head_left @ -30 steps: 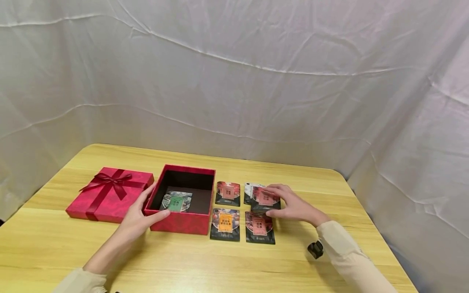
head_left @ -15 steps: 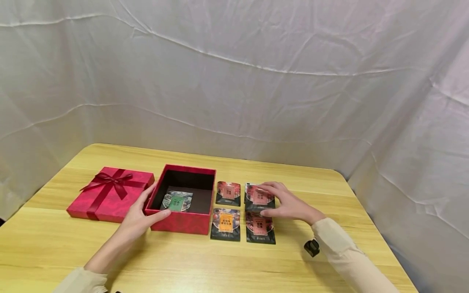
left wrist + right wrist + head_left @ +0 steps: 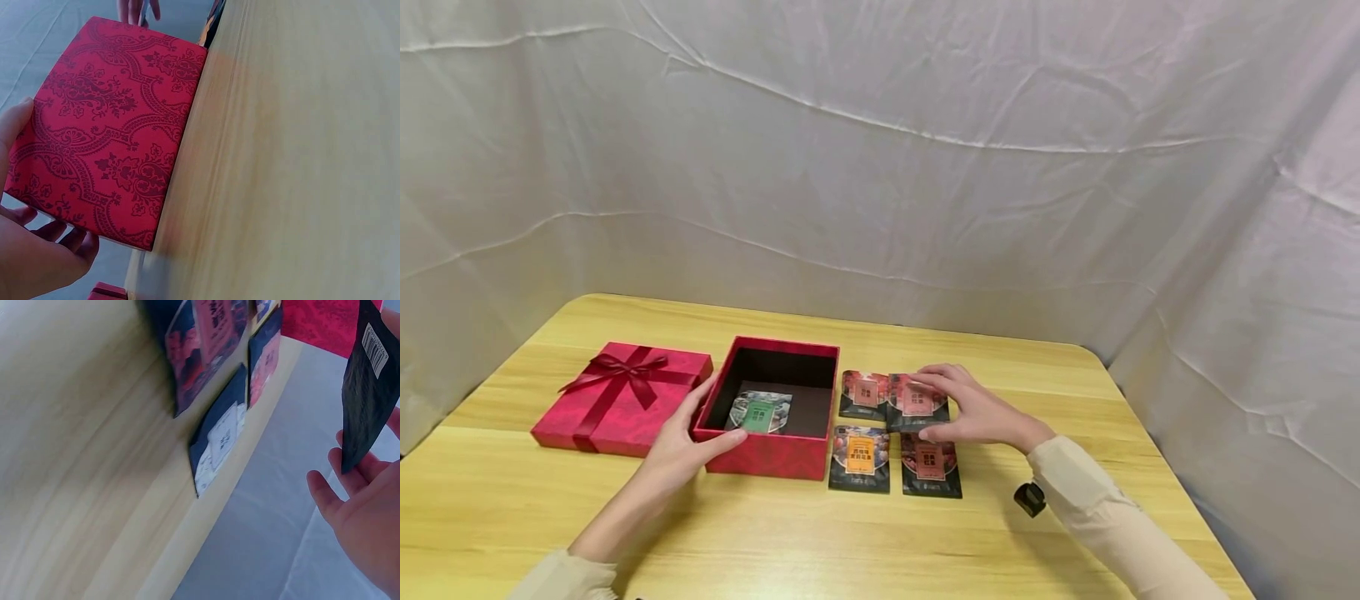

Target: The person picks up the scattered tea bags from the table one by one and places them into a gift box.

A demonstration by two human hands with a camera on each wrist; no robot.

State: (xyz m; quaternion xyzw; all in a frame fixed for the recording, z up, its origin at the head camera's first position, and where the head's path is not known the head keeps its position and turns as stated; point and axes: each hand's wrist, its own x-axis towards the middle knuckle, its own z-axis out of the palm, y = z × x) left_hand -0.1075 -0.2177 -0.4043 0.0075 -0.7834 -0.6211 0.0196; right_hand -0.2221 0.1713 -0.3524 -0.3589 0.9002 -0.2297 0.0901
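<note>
At the red patterned gift box, my left hand grips the left front corner, thumb on the front and fingers along the side. A green-labelled tea sachet lies inside the box. My right hand pinches a pink-labelled tea sachet by its edges, raised off the table; its black back with a barcode shows in the right wrist view. Beneath lies a white-patterned sachet, hidden in the head view. Also flat are an orange-labelled sachet and two pink-labelled ones, the back and front.
The box's red lid, tied with a dark red bow, lies left of the box on the wooden table. A black device sits at the right sleeve. White cloth hangs behind the table.
My right hand has carried the pink-labelled sachet leftward, toward the box, off to the side of where it was over the white-patterned one. My left hand stays on the box.
</note>
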